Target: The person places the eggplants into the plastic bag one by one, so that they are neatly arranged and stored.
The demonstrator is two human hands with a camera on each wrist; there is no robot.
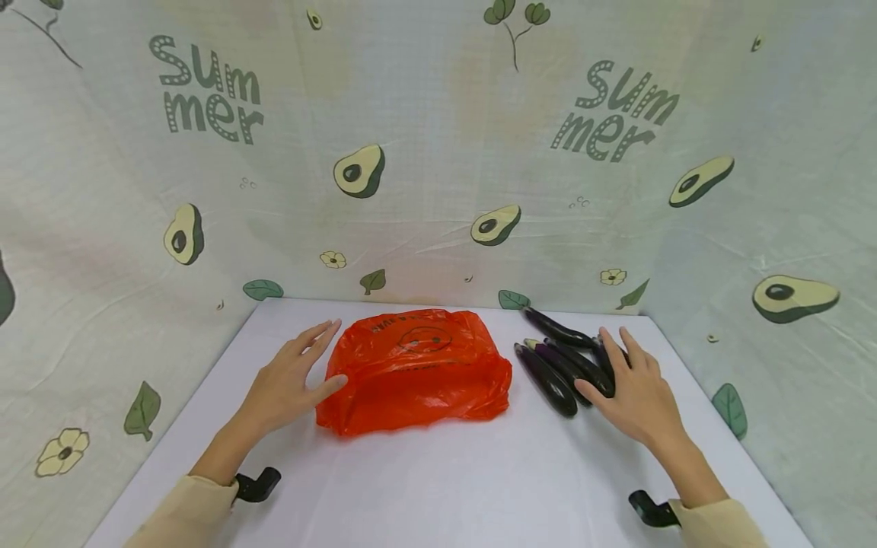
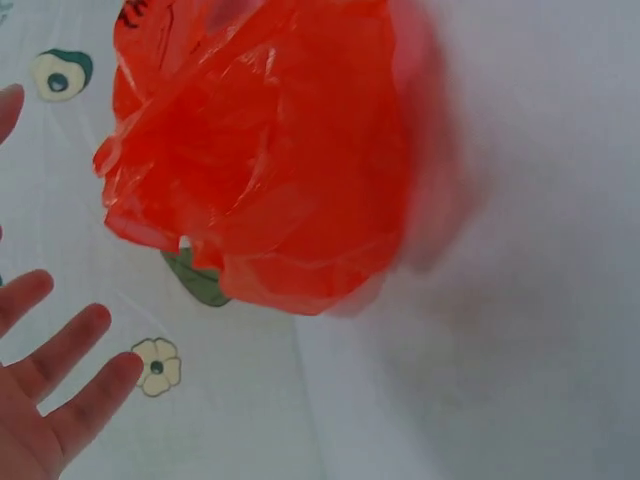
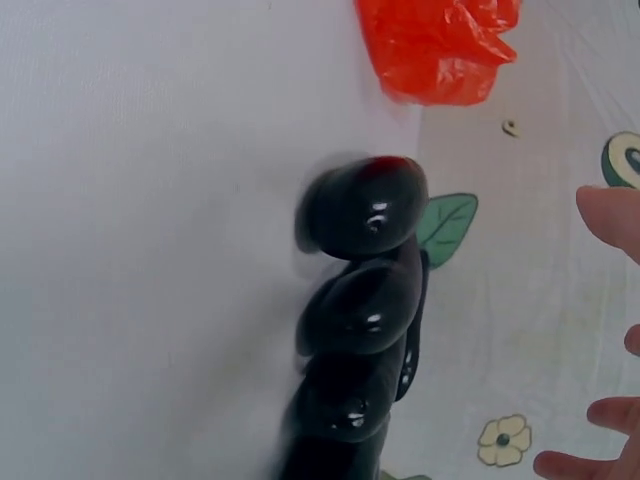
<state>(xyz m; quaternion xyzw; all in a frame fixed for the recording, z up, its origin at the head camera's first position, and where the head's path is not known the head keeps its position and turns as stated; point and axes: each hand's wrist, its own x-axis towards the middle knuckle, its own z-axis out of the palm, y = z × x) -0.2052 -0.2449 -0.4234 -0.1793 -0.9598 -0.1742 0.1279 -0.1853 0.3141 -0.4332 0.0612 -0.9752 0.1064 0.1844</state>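
Note:
A crumpled red plastic bag (image 1: 418, 380) with dark print lies on the white table. Beside its left end my left hand (image 1: 284, 384) hovers with fingers spread, the thumb close to the bag's edge; in the left wrist view the bag (image 2: 270, 170) shows apart from the fingers (image 2: 75, 345). To the right of the bag, several dark purple eggplants (image 1: 548, 380) lie side by side, another slanting behind them. My right hand (image 1: 640, 396), fingers spread, is over their right side and hides part of them. The right wrist view shows their rounded ends (image 3: 365, 205) in a row.
The white table (image 1: 425, 487) ends at a hanging cloth (image 1: 425, 99) printed with avocados, leaves and lettering, which rises at the back and both sides. Black wrist mounts (image 1: 258, 485) sit at the sleeve cuffs.

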